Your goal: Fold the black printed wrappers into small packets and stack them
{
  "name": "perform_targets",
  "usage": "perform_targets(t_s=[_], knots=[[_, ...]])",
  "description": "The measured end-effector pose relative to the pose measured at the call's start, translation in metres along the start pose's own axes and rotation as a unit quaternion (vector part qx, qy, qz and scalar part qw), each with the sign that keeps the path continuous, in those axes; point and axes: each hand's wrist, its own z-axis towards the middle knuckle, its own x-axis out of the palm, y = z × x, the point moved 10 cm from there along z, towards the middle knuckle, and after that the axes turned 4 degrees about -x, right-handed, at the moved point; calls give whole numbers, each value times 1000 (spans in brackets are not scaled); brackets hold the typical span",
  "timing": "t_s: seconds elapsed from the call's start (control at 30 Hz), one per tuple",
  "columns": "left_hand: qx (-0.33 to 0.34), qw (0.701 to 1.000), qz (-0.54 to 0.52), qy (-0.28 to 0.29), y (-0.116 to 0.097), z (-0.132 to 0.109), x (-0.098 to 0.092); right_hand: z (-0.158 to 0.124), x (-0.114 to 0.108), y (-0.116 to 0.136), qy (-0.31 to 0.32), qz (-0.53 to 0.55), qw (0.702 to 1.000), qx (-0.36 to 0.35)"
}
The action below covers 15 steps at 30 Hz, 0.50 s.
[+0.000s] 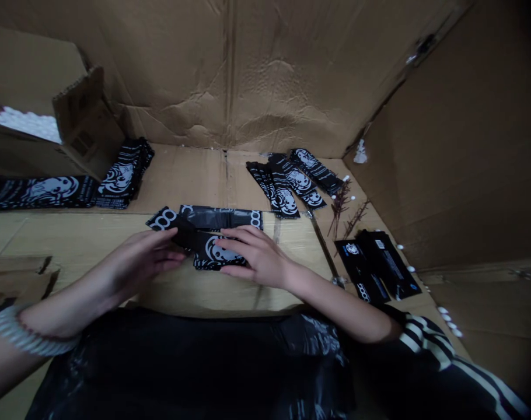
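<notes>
My left hand (147,254) and my right hand (252,256) meet over a folded black glossy packet (217,252) with a white cartoon-face print, on a pale cardboard surface (90,239). The left fingertips touch its left part, and the right fingers lie across it with the thumb below. Just behind it, a black printed strip (217,217) with white "888"-like marks lies partly under my hands. Nearest my right wrist are several plain-backed black packets (374,265).
Stacks of printed black packets (125,175) lie at back left, and more (287,186) at back centre. Thin brown twigs (341,207) and small white bits sit to the right. Cardboard walls (230,76) surround the area. A black plastic sheet (182,364) lies nearest me.
</notes>
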Motion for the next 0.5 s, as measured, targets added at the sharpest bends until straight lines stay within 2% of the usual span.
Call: perform_targets(t_s=[0.13,0.3,0.4,0.5], knots=[[-74,994,-38,-68,15,-4,-15,15,-3,7,-20,-11,1000,5],[-82,994,-32,-70,12,-15,-6,42,5,18,17,-70,997,34],[-99,991,-26,-86,15,-20,-7,53,11,22,47,-91,993,53],[-94,992,-22,-77,16,-20,-8,58,15,24,62,-98,991,65]])
